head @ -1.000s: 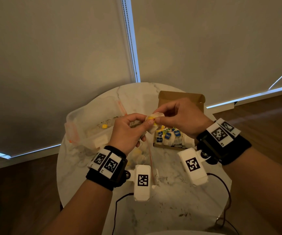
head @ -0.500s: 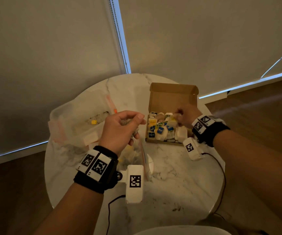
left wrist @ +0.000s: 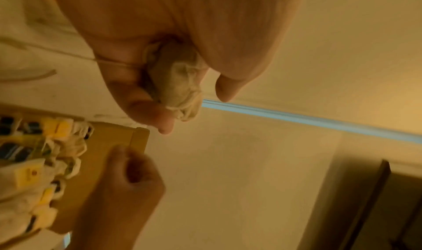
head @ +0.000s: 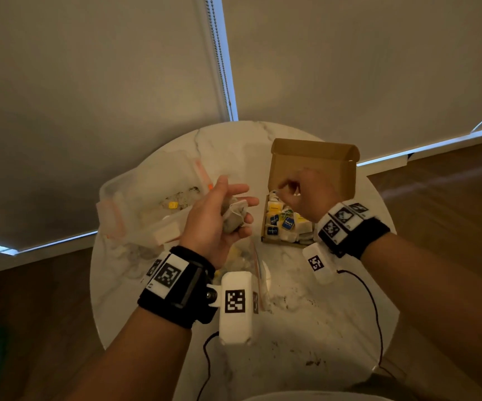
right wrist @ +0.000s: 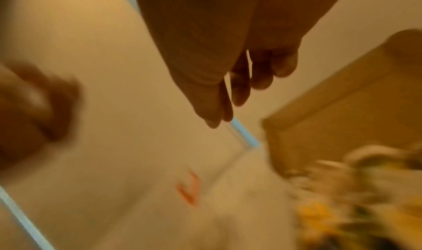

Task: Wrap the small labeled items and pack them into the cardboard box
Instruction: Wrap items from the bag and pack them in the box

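Since a second ago our hands have parted. Our left hand (head: 219, 218) cups an unwrapped tea bag (head: 234, 217), fingers curled round it, beside the cardboard box (head: 312, 157). Our right hand (head: 310, 195) hovers over the packed bags (head: 284, 224); whether its grip holds anything we cannot tell. Judgement: wind the string snugly, tag outward, before packing. A plastic tub (head: 147, 198) sits on the surface (head: 306, 328).

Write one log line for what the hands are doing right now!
left hand: holds tea bag | right hand: over cardboard box, grip unclear | box: partly filled
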Demonstrator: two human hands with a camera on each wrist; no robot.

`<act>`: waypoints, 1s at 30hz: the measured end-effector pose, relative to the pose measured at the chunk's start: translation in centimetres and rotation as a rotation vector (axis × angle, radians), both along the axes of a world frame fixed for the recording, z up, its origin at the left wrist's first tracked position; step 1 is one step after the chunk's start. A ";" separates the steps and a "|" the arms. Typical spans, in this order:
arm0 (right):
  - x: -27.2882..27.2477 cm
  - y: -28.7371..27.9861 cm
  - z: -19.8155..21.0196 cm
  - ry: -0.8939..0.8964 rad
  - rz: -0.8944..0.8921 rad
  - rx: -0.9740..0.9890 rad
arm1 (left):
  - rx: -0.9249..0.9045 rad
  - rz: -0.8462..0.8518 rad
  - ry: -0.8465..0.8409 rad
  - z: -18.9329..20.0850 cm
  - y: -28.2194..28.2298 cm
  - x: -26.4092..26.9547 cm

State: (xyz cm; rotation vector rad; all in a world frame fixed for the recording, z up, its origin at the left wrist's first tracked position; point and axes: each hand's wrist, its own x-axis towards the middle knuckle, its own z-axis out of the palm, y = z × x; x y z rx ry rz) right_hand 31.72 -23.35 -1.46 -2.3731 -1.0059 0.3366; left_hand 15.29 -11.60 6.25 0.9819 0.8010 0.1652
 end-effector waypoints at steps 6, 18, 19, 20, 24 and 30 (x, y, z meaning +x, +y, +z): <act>-5.9 0.2 7.7 0.211 0.288 0.333 | -0.233 0.013 -0.071 -0.4 0.0 -0.5; -8.0 0.4 8.1 0.193 0.110 0.145 | -0.242 -0.021 -0.136 -0.2 -0.8 -2.5; -8.0 0.2 8.1 0.192 0.103 0.161 | -0.237 -0.012 -0.139 -0.2 -0.9 -2.7; -8.1 0.0 8.1 0.199 0.095 0.182 | -0.234 0.002 -0.137 -0.1 -0.9 -2.8; -7.9 -1.0 7.9 0.307 0.062 0.326 | -0.158 0.011 -0.132 -0.2 -0.7 -3.5; -7.4 -3.3 9.0 0.484 -0.036 0.499 | 0.211 -0.087 -0.046 0.2 -0.4 -4.4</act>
